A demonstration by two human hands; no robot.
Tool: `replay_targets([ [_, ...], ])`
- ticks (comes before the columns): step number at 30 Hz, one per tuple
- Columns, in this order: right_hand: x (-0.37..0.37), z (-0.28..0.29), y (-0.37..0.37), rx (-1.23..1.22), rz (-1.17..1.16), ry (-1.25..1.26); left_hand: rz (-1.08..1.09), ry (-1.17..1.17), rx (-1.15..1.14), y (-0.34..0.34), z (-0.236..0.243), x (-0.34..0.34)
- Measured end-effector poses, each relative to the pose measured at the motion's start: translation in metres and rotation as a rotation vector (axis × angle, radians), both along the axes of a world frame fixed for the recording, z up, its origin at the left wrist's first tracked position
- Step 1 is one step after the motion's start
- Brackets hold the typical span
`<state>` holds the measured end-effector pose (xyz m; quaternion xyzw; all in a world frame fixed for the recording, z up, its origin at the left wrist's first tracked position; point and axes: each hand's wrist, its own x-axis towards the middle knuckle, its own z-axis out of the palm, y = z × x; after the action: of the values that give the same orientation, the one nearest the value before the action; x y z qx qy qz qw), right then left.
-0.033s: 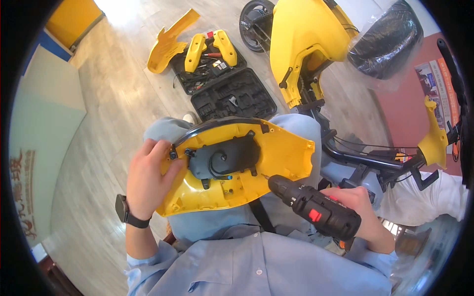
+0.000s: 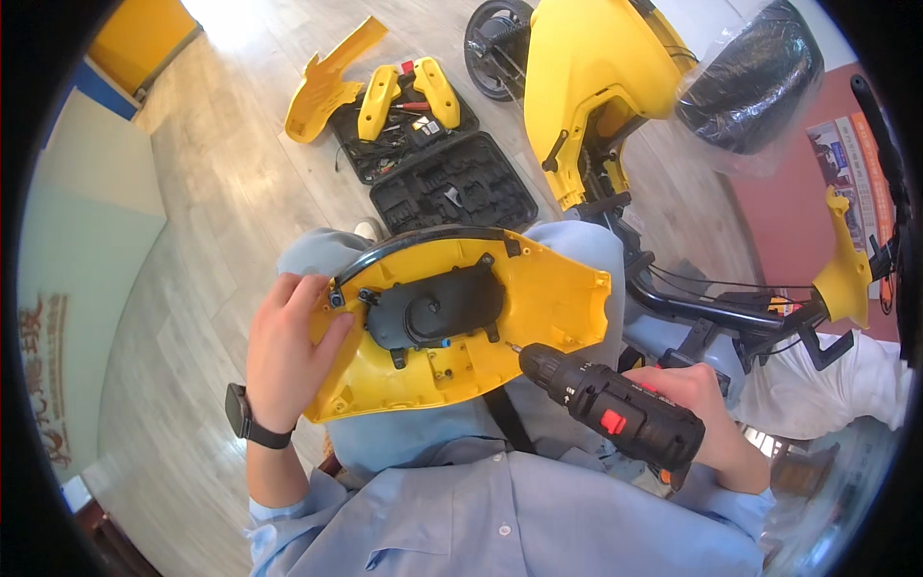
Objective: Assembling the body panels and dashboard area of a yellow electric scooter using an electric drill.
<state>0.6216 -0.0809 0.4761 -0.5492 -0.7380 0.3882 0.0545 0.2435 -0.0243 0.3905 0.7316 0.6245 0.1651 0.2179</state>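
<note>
A curved yellow panel (image 2: 558,298) with a black edge strip lies across my lap, inner side up, carrying a black housing (image 2: 461,293) with a cable. My left hand (image 2: 288,351) grips the panel's left end beside a small black fitting (image 2: 336,297), a dark watch on that wrist. My right hand (image 2: 702,404) holds a black cordless drill (image 2: 625,412) with red switches. Its bit points at the panel, right of and below the housing; whether it touches is unclear.
An open black tool case (image 2: 452,183) with yellow parts sits on the wooden floor (image 2: 212,192) ahead, another yellow piece (image 2: 322,87) beside it. At right stand a yellow scooter body (image 2: 586,67), a wrapped black bundle (image 2: 745,82) and a black frame (image 2: 740,313) with cables. A pale panel (image 2: 87,240) borders the left.
</note>
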Motion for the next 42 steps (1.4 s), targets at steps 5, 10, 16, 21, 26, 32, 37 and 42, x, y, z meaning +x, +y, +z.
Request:
replay_targets([
  [5,-0.008,0.007,0.015,0.025,0.070,-0.097,0.143,-0.036,0.135,-0.010,-0.013,0.016],
  [10,-0.020,0.007,0.022,-0.009,0.063,-0.156,0.068,-0.030,0.532,-0.047,-0.020,0.037],
  [16,-0.045,0.010,0.029,-0.107,0.015,-0.197,-0.284,-0.102,0.297,-0.088,-0.043,0.070],
  [21,-0.067,0.017,0.034,-0.067,0.158,-0.407,-0.321,0.151,0.267,-0.086,-0.065,0.068],
  [26,-0.091,0.021,0.044,-0.075,0.266,-0.568,-0.350,0.107,0.274,-0.075,-0.067,0.065],
  [32,-0.092,0.028,0.047,-0.113,0.213,-0.565,-0.283,-0.222,0.138,-0.069,-0.059,0.061],
  [37,-0.072,0.019,0.025,-0.016,-0.022,-0.357,-0.329,-0.189,0.189,-0.042,-0.049,0.074],
  [42,-0.040,-0.018,-0.001,0.109,-0.122,-0.057,-0.456,-0.055,0.140,-0.032,-0.057,0.090],
])
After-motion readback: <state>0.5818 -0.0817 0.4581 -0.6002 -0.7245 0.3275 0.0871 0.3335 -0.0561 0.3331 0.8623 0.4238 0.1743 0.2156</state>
